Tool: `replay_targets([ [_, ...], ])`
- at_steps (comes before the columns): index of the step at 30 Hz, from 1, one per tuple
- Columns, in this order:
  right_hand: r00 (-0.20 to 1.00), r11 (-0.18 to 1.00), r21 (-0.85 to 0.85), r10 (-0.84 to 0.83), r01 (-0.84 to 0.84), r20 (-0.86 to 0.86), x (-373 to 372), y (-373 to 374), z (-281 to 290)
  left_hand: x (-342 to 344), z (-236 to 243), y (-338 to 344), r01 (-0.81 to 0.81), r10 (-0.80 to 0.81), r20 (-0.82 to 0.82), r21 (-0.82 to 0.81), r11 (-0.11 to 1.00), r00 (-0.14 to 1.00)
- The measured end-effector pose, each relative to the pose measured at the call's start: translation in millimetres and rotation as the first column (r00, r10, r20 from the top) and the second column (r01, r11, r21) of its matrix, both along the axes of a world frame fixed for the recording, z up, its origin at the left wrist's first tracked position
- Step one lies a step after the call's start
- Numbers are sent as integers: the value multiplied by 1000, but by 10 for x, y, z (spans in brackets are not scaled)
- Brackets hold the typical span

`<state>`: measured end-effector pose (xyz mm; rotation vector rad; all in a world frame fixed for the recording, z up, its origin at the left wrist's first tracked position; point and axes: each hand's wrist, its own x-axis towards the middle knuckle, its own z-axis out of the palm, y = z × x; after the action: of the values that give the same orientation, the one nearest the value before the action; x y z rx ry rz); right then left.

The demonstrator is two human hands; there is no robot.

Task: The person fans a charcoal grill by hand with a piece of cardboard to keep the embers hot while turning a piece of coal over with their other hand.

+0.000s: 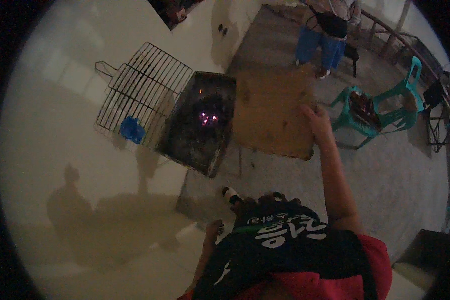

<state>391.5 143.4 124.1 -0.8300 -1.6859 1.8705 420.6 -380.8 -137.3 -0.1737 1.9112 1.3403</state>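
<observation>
My right hand (317,121) grips the right edge of a flat brown cardboard sheet (272,112). The sheet is beside a dark box-shaped charcoal grill (185,135), whose glowing coals (208,118) show pinkish white. A small orange glow shows farther back in it. Down by my left side hangs my left hand (214,230), fingers loosely bent and slightly apart, with nothing seen in it. Left of the coals, a wire grill rack (137,90) with a looped handle overlaps the grill's edge. A crumpled blue thing (132,130), perhaps plastic or cloth, is at the rack's near corner.
A pale wall (50,130) stands close on the left, carrying shadows. At right, green plastic chairs (405,100) stand on the grey floor (385,170); dark reddish food-like pieces (364,107) rest on one. A person in blue trousers (330,50) stands at the back. Railings line the far right.
</observation>
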Motion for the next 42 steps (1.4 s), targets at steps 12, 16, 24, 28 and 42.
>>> replay_targets([
  [12, 885, 634, 674, 36, -380, 465, 112, -334, 236, -43, 181, 70, -183, 192, 129, -82, 980, 973],
  [16, 932, 667, 718, -98, -199, 350, -55, -43, -13, -30, -276, -210, 105, -98, -90, 73, 992, 991],
  [24, 738, 452, 589, 492, -669, 461, -695, -672, 273, 135, -131, -145, -270, 259, 243, 11, 963, 935],
  [28, 751, 341, 704, 12, -623, 660, -1059, 88, 389, 72, 109, -62, -291, 284, 218, 1, 957, 934],
  [42, 811, 70, 822, -140, -565, 569, -1472, 433, 293, -128, 153, 72, -276, 288, 191, -85, 957, 939],
])
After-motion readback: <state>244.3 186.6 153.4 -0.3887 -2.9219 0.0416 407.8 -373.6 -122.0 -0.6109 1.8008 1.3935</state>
